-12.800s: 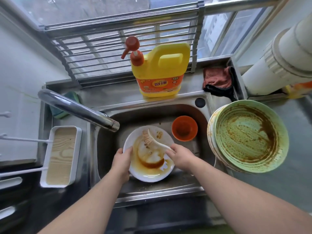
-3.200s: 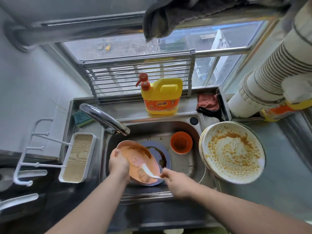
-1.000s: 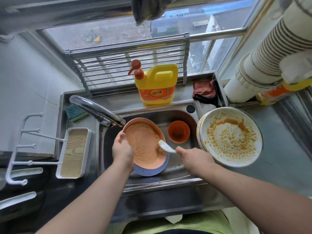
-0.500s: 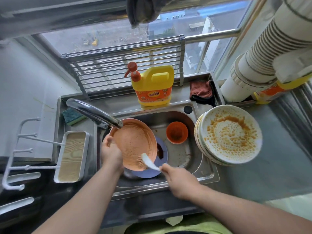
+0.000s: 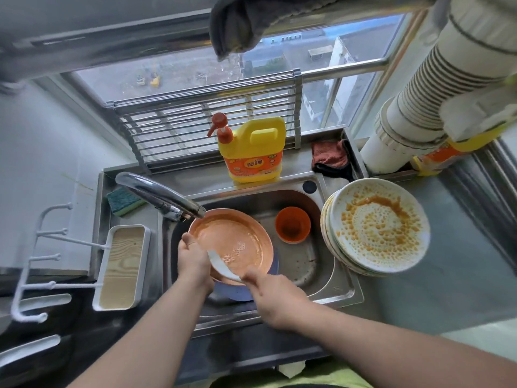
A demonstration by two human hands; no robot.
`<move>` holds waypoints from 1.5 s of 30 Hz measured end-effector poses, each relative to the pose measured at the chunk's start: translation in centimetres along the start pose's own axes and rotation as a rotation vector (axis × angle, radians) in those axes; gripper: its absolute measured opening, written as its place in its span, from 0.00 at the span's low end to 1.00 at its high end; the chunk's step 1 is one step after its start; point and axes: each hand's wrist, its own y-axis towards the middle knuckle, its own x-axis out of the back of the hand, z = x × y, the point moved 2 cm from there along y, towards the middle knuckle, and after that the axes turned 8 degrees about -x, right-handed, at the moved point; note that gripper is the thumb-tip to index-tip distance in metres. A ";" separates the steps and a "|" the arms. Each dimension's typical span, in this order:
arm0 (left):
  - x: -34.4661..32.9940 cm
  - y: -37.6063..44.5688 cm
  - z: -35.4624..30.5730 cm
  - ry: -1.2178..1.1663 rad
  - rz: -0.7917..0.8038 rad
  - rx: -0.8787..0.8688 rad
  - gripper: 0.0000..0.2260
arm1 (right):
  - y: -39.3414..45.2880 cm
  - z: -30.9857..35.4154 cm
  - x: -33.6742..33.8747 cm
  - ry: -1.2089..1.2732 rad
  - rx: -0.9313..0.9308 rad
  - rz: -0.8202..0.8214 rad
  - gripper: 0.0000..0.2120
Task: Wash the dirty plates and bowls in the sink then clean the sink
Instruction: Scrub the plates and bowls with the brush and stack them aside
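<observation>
Scrubbing: right hand clamps white dish brush — working the sauce loose.
Bracing: left hand grips orange plate rim — tilted over sink.

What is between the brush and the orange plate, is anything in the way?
Nothing visible. The right hand holds the white brush against the orange plate, which the left hand grips by its rim over the sink.
</observation>
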 end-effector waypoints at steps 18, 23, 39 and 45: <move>1.4 -0.7 -1.3 0.065 0.030 -0.050 0.28 | -1.7 -3.9 1.8 -0.195 -0.077 -0.073 0.11; 2.2 0.2 1.3 0.113 0.145 -0.018 0.38 | 1.2 -6.1 6.4 -0.221 -0.211 -0.247 0.09; -11.7 -10.4 -2.7 0.130 0.524 -0.135 0.23 | -6.2 -16.3 13.3 0.207 -0.195 -0.755 0.05; -19.2 -13.1 -2.3 0.589 0.718 -0.510 0.14 | -7.5 -24.8 16.2 0.212 -0.449 -0.791 0.05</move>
